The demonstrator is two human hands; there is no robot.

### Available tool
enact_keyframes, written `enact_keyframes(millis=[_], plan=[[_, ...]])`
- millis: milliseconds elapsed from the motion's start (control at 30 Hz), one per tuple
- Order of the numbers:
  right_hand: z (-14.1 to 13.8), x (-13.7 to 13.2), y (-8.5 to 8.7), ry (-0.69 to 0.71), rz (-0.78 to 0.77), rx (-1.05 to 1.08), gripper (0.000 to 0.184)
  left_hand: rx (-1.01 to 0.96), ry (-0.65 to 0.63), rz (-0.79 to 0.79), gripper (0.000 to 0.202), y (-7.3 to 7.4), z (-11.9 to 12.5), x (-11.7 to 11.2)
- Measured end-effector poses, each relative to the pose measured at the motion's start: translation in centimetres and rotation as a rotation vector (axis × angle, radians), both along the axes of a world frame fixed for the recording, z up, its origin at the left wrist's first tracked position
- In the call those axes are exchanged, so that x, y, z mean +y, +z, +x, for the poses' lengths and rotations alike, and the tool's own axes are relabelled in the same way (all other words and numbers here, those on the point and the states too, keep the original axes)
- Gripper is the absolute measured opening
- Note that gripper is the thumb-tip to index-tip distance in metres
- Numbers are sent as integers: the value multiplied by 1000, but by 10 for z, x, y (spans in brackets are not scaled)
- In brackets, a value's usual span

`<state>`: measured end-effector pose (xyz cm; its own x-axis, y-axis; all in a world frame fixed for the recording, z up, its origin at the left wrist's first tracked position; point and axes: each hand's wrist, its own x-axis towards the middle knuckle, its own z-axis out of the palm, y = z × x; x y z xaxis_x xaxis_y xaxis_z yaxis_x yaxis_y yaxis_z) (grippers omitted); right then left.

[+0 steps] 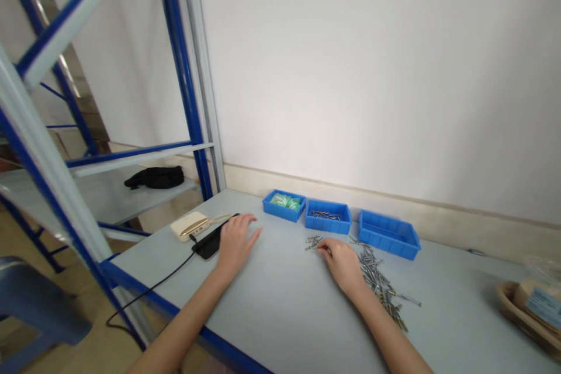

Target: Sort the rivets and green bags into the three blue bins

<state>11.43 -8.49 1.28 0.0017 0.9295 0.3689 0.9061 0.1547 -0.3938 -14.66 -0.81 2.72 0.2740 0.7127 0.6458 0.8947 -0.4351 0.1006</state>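
My left hand [235,239] lies flat on the grey table [280,310] with its fingers stretched out, beside a black flat device [211,241]. My right hand [342,263] rests further right with its fingertips pinched at a small cluster of metal screws [314,241]. A larger heap of screws [380,283] spreads along the table beside my right wrist. Behind them stand three blue trays: one with green pieces [284,205], one with a few screws [328,216], and one that looks empty [388,234].
A beige box [189,225] sits next to the black device, whose cable [144,292] runs off the table's front edge. A blue and grey metal shelf rack [87,158] stands at the left with a black bundle [155,177] on it. A wooden tray with packets [532,310] is at far right.
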Motion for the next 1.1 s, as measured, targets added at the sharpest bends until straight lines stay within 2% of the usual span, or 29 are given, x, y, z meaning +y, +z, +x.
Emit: enact_keyframes(millis=[100, 167, 233, 333, 467, 567, 733, 833, 933, 1100], plan=[[-1, 3, -3, 28, -55, 238, 23, 288, -493, -2, 24, 6, 54, -7], [2, 7, -6, 40, -71, 348, 23, 416, -684, 10, 16, 3, 86, -5], [8, 12, -11, 48, -66, 447, 23, 418, -762, 49, 15, -3, 107, -1], [16, 18, -17, 58, -62, 592, 24, 270, -762, 84, 19, -14, 119, 4], [14, 18, -18, 76, -76, 654, 26, 152, -732, 37, 25, -21, 111, 5], [9, 12, -12, 85, -44, 480, 25, 109, -717, -58, 28, -18, 107, 5], [9, 1, -1, 25, 46, 151, 24, 50, -723, -209, 25, -14, 108, 5], [11, -1, 3, -3, 46, 25, 28, 25, -746, -224, 18, -14, 109, 4], [12, -1, 2, -20, 27, -8, 30, 38, -761, -209, 17, -15, 109, 4], [8, -2, 1, 56, 95, -130, 23, 42, -726, -211, 21, -14, 109, 5]])
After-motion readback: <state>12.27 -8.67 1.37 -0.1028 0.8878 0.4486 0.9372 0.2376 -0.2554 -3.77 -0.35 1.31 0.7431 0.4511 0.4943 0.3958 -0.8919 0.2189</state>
